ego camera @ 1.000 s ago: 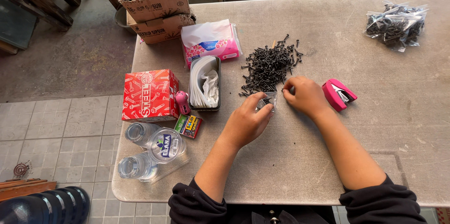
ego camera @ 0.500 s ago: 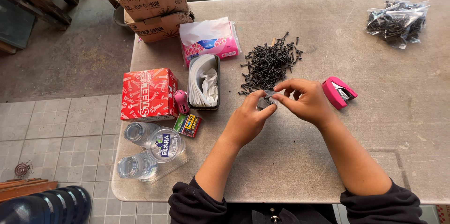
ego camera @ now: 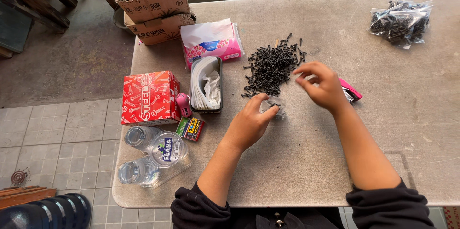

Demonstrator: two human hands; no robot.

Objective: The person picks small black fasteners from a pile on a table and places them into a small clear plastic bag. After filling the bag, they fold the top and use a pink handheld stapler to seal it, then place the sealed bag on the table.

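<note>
Head view, left to right: a red box (ego camera: 150, 97) and clear plastic cups (ego camera: 152, 154) stand near the edge of the grey table (ego camera: 297, 162), then a tray of white bags (ego camera: 207, 84) below a pink tissue pack (ego camera: 212, 40). The left hand (ego camera: 249, 124) pinches a small clear bag (ego camera: 275, 106) just below the heap of black screws (ego camera: 272, 65). The right hand (ego camera: 322, 86) hovers with fingers loosely curled, grasping nothing that can be seen, over a pink stapler (ego camera: 350, 91). Filled bags (ego camera: 400, 20) lie far right

Pink stapler (ego camera: 352, 92) behind blurred right hand (ego camera: 323, 86)
</note>
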